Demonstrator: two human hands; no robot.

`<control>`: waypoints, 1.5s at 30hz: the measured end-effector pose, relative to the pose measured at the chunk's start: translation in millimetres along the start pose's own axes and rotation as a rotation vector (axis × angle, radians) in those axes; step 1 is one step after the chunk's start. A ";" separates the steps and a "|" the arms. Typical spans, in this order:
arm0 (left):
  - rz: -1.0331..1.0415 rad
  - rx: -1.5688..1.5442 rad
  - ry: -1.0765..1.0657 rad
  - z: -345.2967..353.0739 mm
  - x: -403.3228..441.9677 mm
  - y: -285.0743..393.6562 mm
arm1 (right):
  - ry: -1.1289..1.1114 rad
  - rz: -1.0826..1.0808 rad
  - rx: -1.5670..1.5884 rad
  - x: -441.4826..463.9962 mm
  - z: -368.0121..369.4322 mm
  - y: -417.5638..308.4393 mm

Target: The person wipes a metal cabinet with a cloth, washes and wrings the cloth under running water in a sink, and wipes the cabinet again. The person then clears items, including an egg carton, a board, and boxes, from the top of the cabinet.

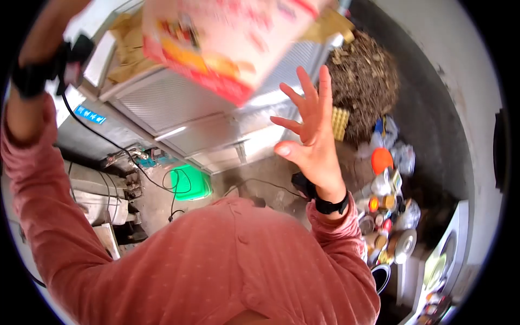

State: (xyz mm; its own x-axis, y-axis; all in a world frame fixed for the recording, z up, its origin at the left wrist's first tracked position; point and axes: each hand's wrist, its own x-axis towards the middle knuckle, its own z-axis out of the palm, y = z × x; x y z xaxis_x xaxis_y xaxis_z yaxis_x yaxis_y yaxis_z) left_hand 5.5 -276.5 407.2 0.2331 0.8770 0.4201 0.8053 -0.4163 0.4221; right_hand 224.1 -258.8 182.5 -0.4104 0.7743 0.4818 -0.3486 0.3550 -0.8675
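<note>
A pink and red printed cardboard box (216, 49), slightly blurred, hangs tilted at the top of the head view, its upper part cut off by the frame. My right hand (311, 127) is raised beside the box's lower right corner, fingers spread apart, with nothing in it and a gap between it and the box. My left hand (57, 19) reaches up at the top left edge. Its fingers lie outside the picture, so whether it touches the box is hidden. Black straps with small devices circle both wrists.
Behind the box stands a metal-framed cabinet (173, 103) with brown cardboard on top. A green bin (189, 183) sits on the floor, cables trailing nearby. To the right are a heap of dry brown plant matter (363, 81), a yellow egg tray (339, 123), and several jars and bottles.
</note>
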 end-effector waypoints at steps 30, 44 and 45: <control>-0.443 -0.770 -0.669 430.9 -192.6 -57.2 | 1.698 0.387 -0.898 -291.0 -256.3 228.7; -0.892 -0.593 -0.514 383.0 -250.8 -90.3 | 2.106 0.726 -1.297 -336.0 -345.9 306.5; -0.875 -0.604 -0.539 383.6 -248.1 -89.0 | 2.095 0.645 -1.271 -341.9 -347.9 308.3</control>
State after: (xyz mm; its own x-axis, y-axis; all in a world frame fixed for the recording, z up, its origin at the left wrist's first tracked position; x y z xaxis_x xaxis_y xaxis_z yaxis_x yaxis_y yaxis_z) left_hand 85.1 -365.0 -42.8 0.0478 0.8469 -0.5296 0.4516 0.4546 0.7677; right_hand 550.1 -231.8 -292.9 0.9551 -0.1281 0.2670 0.1406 -0.5974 -0.7895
